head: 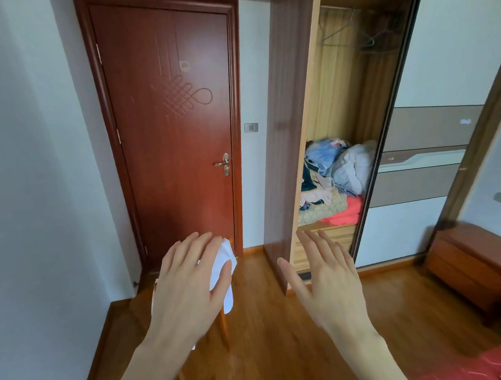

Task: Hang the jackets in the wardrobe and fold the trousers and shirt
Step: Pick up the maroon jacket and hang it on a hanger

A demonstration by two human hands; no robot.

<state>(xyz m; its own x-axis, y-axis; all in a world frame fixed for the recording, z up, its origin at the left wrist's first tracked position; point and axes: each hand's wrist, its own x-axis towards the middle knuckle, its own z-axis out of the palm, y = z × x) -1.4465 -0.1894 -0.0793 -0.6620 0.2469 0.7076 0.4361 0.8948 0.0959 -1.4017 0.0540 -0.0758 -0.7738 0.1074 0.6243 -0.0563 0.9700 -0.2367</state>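
Both hands are raised low in the frame, fingers spread and grasping nothing: left hand (190, 286), right hand (323, 276), probably readying to start. The wardrobe (341, 109), right of centre, stands open; bare hangers (348, 31) wait above heaped clothes (334, 178). White cloth (223, 269) behind the left hand is mostly hidden; jackets cannot be picked out.

My wardrobe (302, 97) stands open; on its shelf (332, 231) lies a heap of clothes (331, 181), perhaps bedding too.
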